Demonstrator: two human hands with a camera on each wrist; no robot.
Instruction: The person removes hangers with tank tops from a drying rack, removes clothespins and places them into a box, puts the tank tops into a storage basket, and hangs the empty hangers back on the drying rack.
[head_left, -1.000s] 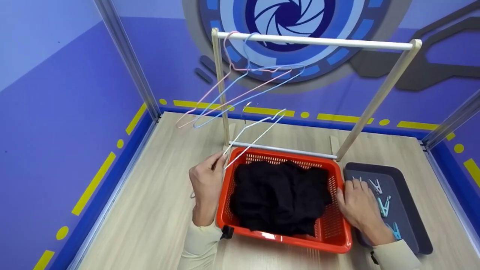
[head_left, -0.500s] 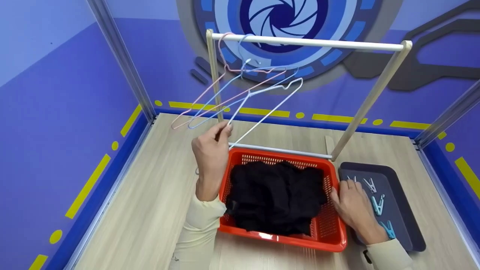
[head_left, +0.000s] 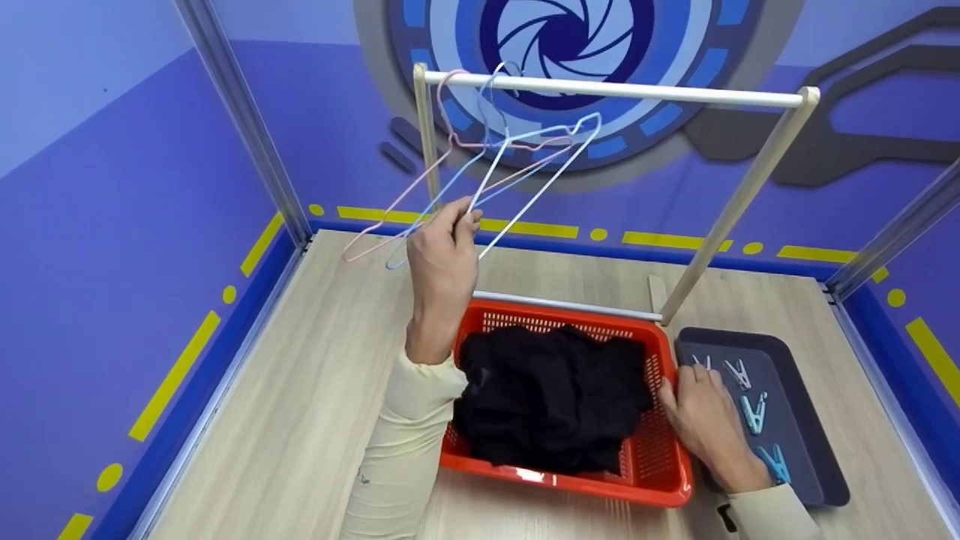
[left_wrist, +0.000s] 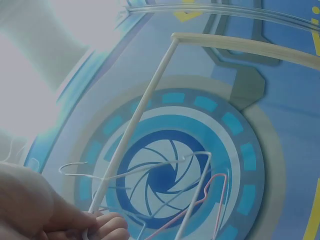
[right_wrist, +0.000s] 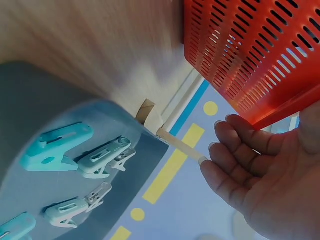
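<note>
My left hand (head_left: 446, 262) grips a white wire hanger (head_left: 540, 195) by one shoulder, holding it up in front of the rack. The hanger's hook (left_wrist: 74, 169) is up at the rack's rail (head_left: 637, 91); whether it rests on the rail I cannot tell. A pink hanger (head_left: 416, 184) and a blue hanger (head_left: 448, 191) hang at the rail's left end. My right hand (head_left: 705, 416) rests at the right rim of the red basket (head_left: 577, 486), its fingers loosely bent outside the wall in the right wrist view. Crumpled black cloth (head_left: 555, 397) lies in the basket.
To the basket's right stands a dark grey tray (head_left: 814, 435) with several clothespins (head_left: 754, 414), partly under my right hand. The rack's wooden right post (head_left: 742, 202) rises behind the basket. Blue-purple walls enclose the table (head_left: 300, 390) at the back and sides.
My left hand has raised the white hanger up and forward, from above the basket's left edge to the rail beside the blue hanger. My right hand has stayed at the basket rim.
</note>
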